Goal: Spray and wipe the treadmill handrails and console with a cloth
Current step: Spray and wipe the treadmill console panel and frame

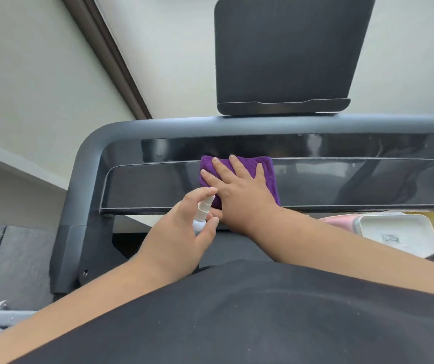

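Purple cloth [239, 177] under right hand [239, 195]

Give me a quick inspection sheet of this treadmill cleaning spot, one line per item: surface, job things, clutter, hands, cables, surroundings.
Surface: glossy dark console panel with reflections; grey handrail curving around its left side.
Job's things: purple cloth flat on the console; small white spray bottle, nozzle aimed toward the cloth.
Clutter: white tray with pink and yellow items under the console's right end.
Hands: right hand spread flat, pressing on the cloth; left hand wrapped around the spray bottle, one finger on the pump.
Cables: nothing seen.
Surroundings: dark tablet holder above the console, pale wall, dark floor mat at left.
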A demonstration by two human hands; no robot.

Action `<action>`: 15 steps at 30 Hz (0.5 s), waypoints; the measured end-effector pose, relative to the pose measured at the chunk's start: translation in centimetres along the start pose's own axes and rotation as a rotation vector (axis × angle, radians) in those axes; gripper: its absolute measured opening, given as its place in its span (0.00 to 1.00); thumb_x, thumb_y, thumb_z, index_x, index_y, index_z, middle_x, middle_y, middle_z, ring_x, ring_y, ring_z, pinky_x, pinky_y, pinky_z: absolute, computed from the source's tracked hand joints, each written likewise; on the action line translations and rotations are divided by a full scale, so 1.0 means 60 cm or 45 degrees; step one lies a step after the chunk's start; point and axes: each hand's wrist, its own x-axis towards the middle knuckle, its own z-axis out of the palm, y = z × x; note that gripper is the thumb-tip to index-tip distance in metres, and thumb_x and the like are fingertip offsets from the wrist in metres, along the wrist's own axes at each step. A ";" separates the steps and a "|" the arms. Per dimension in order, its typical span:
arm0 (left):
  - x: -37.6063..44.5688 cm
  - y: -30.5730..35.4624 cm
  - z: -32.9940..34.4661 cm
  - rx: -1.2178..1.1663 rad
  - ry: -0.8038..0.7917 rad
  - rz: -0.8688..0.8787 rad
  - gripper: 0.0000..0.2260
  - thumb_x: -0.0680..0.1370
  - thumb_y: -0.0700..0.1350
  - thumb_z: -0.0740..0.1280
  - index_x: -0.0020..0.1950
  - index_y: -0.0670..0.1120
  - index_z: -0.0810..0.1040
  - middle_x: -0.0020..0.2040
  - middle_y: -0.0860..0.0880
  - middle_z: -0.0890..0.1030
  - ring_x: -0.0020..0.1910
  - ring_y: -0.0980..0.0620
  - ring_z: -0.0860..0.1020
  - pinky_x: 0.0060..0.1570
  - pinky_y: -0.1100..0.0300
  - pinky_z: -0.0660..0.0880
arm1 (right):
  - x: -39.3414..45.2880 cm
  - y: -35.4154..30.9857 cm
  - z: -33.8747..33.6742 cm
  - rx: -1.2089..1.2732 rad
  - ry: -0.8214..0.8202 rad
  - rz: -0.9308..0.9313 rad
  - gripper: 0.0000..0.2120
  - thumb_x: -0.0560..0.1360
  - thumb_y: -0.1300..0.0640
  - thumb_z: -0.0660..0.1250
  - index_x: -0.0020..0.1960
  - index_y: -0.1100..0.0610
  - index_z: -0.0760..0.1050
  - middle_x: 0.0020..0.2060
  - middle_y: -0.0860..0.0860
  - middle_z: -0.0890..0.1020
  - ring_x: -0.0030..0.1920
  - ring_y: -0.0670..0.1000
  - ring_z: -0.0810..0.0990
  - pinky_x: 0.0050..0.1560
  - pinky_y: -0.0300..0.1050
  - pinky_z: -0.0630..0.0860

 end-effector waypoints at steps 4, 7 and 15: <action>0.023 0.051 0.049 -0.007 -0.059 0.016 0.23 0.76 0.51 0.66 0.65 0.69 0.61 0.48 0.63 0.77 0.46 0.57 0.78 0.49 0.61 0.74 | -0.041 0.079 -0.003 0.025 0.035 0.068 0.37 0.74 0.27 0.47 0.79 0.40 0.46 0.80 0.45 0.45 0.79 0.56 0.41 0.72 0.74 0.46; 0.038 0.090 0.083 0.007 -0.093 0.023 0.23 0.77 0.51 0.66 0.64 0.71 0.60 0.48 0.64 0.77 0.44 0.59 0.77 0.47 0.64 0.72 | -0.077 0.142 -0.006 0.030 0.050 0.111 0.35 0.76 0.28 0.47 0.79 0.40 0.46 0.80 0.45 0.46 0.79 0.55 0.42 0.73 0.71 0.46; 0.056 0.176 0.155 0.031 -0.107 0.038 0.25 0.77 0.51 0.66 0.60 0.77 0.59 0.48 0.64 0.77 0.39 0.63 0.76 0.41 0.67 0.69 | -0.176 0.323 -0.007 -0.008 0.140 0.274 0.34 0.76 0.29 0.47 0.79 0.40 0.50 0.80 0.45 0.51 0.80 0.54 0.48 0.75 0.66 0.49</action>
